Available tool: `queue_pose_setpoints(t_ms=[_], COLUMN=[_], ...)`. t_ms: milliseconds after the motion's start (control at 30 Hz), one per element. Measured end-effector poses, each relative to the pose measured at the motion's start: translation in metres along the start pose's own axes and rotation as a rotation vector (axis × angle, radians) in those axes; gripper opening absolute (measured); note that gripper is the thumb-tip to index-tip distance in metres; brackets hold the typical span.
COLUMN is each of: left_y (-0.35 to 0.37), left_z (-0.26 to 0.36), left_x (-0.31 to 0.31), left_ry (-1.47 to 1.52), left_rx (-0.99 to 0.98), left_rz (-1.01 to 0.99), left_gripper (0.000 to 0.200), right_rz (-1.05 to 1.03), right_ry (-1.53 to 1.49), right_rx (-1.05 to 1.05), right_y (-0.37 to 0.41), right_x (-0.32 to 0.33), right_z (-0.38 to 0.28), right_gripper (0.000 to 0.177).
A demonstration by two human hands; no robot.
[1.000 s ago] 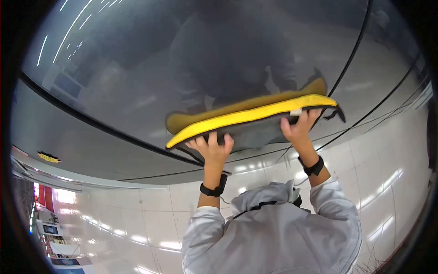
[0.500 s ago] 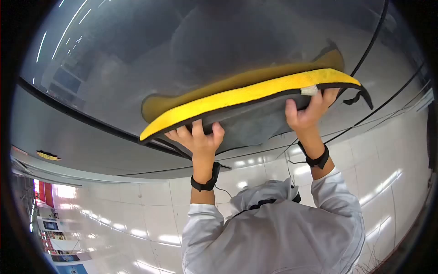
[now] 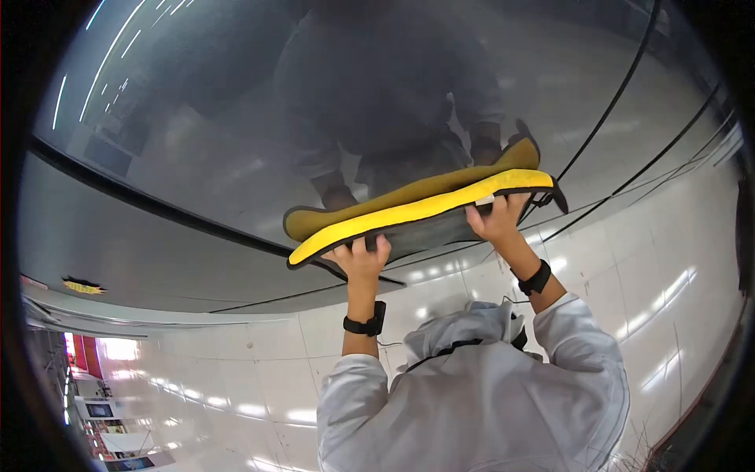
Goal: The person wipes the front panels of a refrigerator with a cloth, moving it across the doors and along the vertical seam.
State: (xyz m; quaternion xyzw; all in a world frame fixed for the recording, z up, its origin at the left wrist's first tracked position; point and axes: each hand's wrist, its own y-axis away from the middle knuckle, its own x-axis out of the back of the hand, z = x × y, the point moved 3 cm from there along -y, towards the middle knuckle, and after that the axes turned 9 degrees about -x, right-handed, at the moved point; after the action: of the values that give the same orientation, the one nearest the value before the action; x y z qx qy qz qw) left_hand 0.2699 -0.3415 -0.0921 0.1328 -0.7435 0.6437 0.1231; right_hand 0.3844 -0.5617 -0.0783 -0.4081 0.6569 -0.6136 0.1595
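A long pad point(image 3: 425, 208) with a yellow face and black edging and backing is held lengthwise against or just off the glossy dark car panel; exact contact cannot be told. My left hand point(image 3: 362, 258) grips its lower edge near the left end, thumb on the dark side and fingertips partly hidden. Nearer the right end, my right hand point(image 3: 499, 220) grips the same edge beside a small white label point(image 3: 486, 200). A black strap or flap point(image 3: 559, 197) hangs from the right tip. The pad's yellow face is mirrored in the car panel point(image 3: 236, 118).
A dark seam point(image 3: 157, 203) crosses the car's side, and other panel lines run at the right. A yellow sticker point(image 3: 83, 286) is on the lower panel at left. Pale glossy floor tiles point(image 3: 259, 338) lie below. Each wrist wears a black band.
Both hands and the pad have moved lower and look smaller, farther from my head. The pad's reflection has moved down with it. Both hands keep their hold.
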Motion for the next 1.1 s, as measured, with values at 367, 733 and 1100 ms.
queue_pose_setpoints(t_ms=[367,733,1100], left_y=[-0.121,-0.086,-0.010], left_z=[-0.019,-0.019,-0.005], left_x=[0.038,0.026,0.009], left_ry=[-0.068,-0.073,-0.030], left_rx=[-0.047,-0.033,-0.033], left_rz=[0.087,0.123,-0.114], left_gripper=[0.049,0.035,0.046], right_rz=[0.152,0.118,-0.040], right_ry=[-0.039,0.034,0.026], right_rx=[0.012,-0.002,-0.077], right_y=[-0.121,-0.078,-0.004], right_x=[0.028,0.014,0.002], right_z=[-0.027,-0.018,-0.004], right_gripper=[0.056,0.050,0.058])
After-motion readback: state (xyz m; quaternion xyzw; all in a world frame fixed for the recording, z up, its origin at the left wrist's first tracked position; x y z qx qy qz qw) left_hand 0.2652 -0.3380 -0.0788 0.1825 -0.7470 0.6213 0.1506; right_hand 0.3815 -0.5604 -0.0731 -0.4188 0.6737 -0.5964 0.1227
